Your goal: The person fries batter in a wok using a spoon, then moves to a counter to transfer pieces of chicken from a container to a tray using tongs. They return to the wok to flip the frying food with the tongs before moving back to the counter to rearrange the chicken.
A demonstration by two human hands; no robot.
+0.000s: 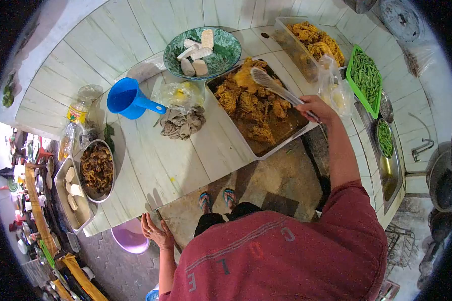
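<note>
My right hand [314,109] is closed round the handle of a slotted spoon [278,89]. The spoon's perforated head rests over yellow-brown pieces of food in thick sauce [243,100], which look like chicken. They fill much of a rectangular metal tray [260,156] at the counter's front edge. My left hand [156,232] hangs open beside the counter edge, fingers stretched and apart, near a thin dark rod [160,215]. Behind the tray is a green patterned bowl [173,50] with several pale blocks in it.
A blue dipper [127,99], a crumpled grey cloth [182,124] and a plastic bag [183,94] lie mid-counter. Left are a pan of brown food [97,168] and an oil bottle [78,111]. Right are a clear food container [299,55], a green bean basket [365,80] and a sink [390,185].
</note>
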